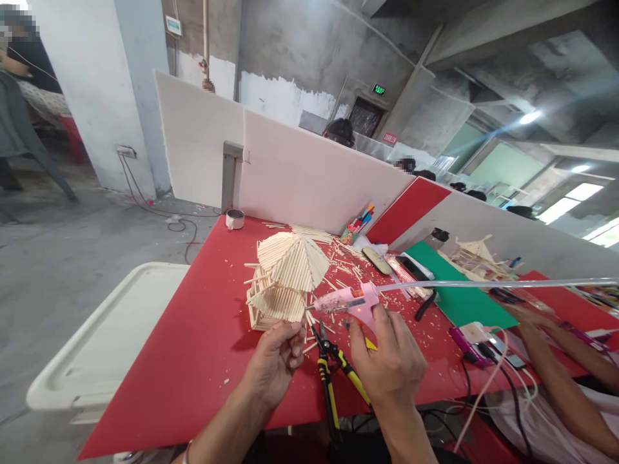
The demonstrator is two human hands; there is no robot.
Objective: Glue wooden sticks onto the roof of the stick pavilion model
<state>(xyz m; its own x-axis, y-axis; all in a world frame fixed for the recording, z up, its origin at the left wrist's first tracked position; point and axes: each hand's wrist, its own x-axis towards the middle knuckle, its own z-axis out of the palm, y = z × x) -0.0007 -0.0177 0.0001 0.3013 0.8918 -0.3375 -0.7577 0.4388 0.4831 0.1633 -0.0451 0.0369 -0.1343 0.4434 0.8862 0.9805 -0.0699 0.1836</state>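
My right hand (pixel 389 354) grips a pink hot glue gun (pixel 341 299), and a long clear glue stick (pixel 483 283) runs out of its back to the right. The nozzle points left, close to the fingertips of my left hand (pixel 278 351). Those fingers are pinched together; whatever lies between them is too small to make out. Just beyond them stands a small pavilion model (pixel 278 309) of thin wooden sticks, its pointed stick roof (pixel 294 258) sitting tilted on top. Pliers (pixel 331 367) with black and yellow handles lie between my hands at the table's front edge.
Loose wooden sticks (pixel 309 232) and scraps litter the red tabletop (pixel 193 348). A roll of tape (pixel 235 219), a pen holder (pixel 351 233), a green board (pixel 454 290) and a power strip (pixel 476 345) with cables surround the work. A co-worker's arms (pixel 556 380) rest at right.
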